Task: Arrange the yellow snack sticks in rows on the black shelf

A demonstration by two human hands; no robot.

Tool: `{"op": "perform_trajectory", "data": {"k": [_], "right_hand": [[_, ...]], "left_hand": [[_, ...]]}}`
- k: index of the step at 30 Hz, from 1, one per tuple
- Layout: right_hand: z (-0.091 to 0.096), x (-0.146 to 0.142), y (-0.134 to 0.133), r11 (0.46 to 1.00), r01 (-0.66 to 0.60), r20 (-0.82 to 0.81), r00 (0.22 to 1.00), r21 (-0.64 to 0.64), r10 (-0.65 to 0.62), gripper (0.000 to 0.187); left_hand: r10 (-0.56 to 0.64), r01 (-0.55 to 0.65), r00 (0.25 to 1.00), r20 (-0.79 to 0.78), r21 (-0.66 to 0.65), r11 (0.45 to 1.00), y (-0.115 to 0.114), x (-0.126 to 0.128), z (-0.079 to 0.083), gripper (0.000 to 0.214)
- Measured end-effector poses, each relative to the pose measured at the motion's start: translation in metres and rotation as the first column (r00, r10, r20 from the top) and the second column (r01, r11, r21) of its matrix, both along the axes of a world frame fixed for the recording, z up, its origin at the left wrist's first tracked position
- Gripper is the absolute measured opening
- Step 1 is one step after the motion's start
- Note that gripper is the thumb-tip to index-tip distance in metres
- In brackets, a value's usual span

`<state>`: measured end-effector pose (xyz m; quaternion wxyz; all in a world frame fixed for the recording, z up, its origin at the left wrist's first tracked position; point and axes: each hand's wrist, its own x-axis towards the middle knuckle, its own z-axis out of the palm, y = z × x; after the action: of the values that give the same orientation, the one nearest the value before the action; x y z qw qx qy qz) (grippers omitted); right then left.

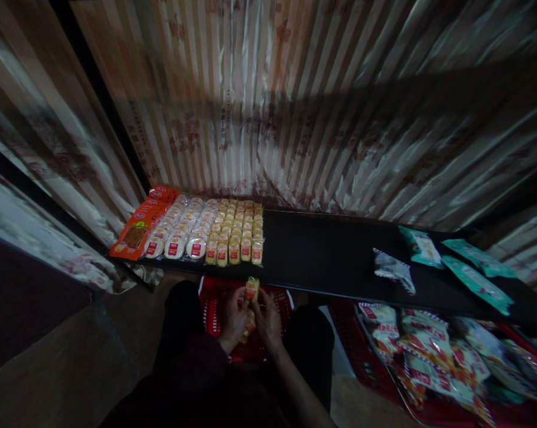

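Note:
Between my two hands is a small yellow wrapped cake [252, 289] with a red label, held upright just below the shelf's front edge. The fingers of my left hand [235, 315] close on its left side, and those of my right hand [267, 318] on its right. Under my hands stands a red basket [211, 306] with more yellow packs [248, 327] in it, partly covered by the hands. On the black shelf [313, 252], rows of like yellow wrapped cakes [235, 229] stand beside rows of round white packs [174, 246] with red labels.
Flat orange packets [139, 229] lie at the shelf's left end. To the right are a silvery packet [393, 270] and several teal packets [477, 282]. A second red basket [362, 362] full of snack bags [429, 351] sits below right. A striped curtain [268, 119] hangs behind.

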<state>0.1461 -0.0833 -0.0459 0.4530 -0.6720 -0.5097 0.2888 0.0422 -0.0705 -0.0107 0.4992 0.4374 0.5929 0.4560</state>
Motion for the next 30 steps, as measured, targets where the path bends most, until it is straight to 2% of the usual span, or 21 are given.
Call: {"op": "perform_trajectory", "data": {"k": [5, 11, 16, 23, 30], "right_hand": [[0.011, -0.002, 0.010, 0.999, -0.029, 0.032, 0.999, 0.026, 0.028, 0.046], [0.025, -0.004, 0.031, 0.994, -0.025, 0.097, 0.995, 0.102, 0.015, 0.046], [0.031, -0.005, 0.050, 0.994, -0.021, 0.147, 0.989, 0.111, 0.004, 0.048], [0.032, -0.009, 0.072, 0.986, 0.008, 0.164, 0.986, 0.165, -0.036, 0.049], [0.027, -0.011, 0.081, 0.981, 0.016, 0.189, 0.981, 0.195, -0.053, 0.045]], "left_hand": [[-0.008, 0.010, 0.999, -0.040, 0.049, 0.999, 0.007, -0.001, 0.004, 0.032], [-0.006, 0.014, 0.996, -0.089, 0.097, 0.995, 0.020, -0.002, 0.021, 0.036], [0.024, -0.013, 0.998, -0.062, 0.164, 0.986, 0.036, -0.002, 0.028, 0.034], [0.027, 0.003, 0.991, -0.131, 0.225, 0.974, 0.054, -0.002, 0.025, 0.038], [0.061, 0.021, 0.965, -0.256, 0.308, 0.951, 0.064, -0.002, 0.016, 0.041]]}}
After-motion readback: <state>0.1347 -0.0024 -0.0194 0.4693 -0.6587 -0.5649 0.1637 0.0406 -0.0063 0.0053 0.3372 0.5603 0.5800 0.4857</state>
